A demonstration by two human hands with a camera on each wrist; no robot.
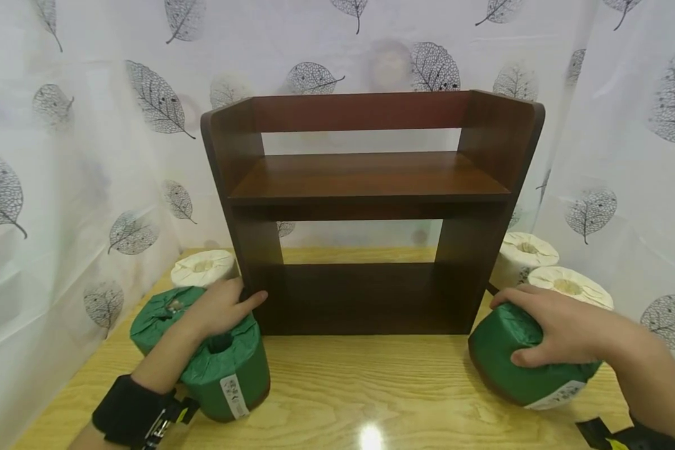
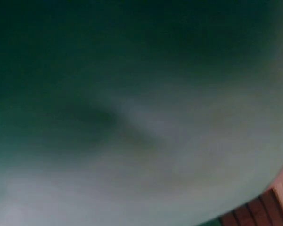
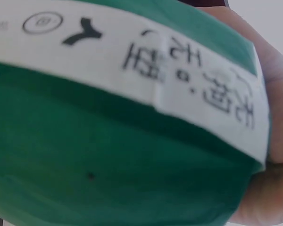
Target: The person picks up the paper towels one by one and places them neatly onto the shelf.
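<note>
A dark brown wooden shelf (image 1: 371,178) stands upright on the table. My left hand (image 1: 219,309) grips the lower front edge of its left side panel, thumb across the edge; the other fingers are mostly hidden. Under that forearm stand two green-wrapped rolls (image 1: 225,369), with a cream-topped roll (image 1: 202,267) behind them. My right hand (image 1: 557,322) holds a tilted green-wrapped roll (image 1: 503,350) from above, near the shelf's right side. In the right wrist view its white printed label (image 3: 146,61) shows. The left wrist view is mostly blurred green and white.
Two cream-topped rolls (image 1: 570,286) stand behind the right hand, beside the shelf. The light wooden table (image 1: 360,381) extends in front of the shelf. White curtains (image 1: 90,187) with leaf prints enclose the back and sides.
</note>
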